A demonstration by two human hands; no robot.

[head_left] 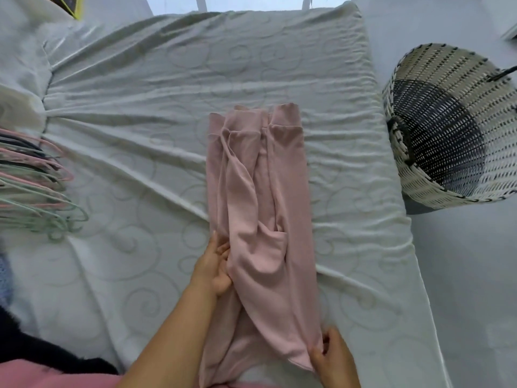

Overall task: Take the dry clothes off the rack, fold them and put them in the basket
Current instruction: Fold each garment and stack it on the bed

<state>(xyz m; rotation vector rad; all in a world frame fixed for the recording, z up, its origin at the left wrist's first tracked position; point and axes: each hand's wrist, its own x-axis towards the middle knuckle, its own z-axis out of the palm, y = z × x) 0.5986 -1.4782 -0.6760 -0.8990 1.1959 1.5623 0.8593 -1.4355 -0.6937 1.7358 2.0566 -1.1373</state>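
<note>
A pale pink garment (260, 208) lies lengthwise on the white mattress (134, 107), folded into a long narrow strip with its cuffed ends pointing away from me. My left hand (215, 264) grips a fold at the strip's left edge, thumb against the cloth. My right hand (327, 354) pinches the near right corner of the garment. A woven black-and-white basket (447, 130) stands on the floor to the right of the mattress; I see nothing inside it.
A pile of pink, green and dark plastic hangers (36, 183) lies at the mattress's left edge. Dark and pink clothing (42, 357) sits at the near left corner. Grey floor (461, 275) runs along the right side.
</note>
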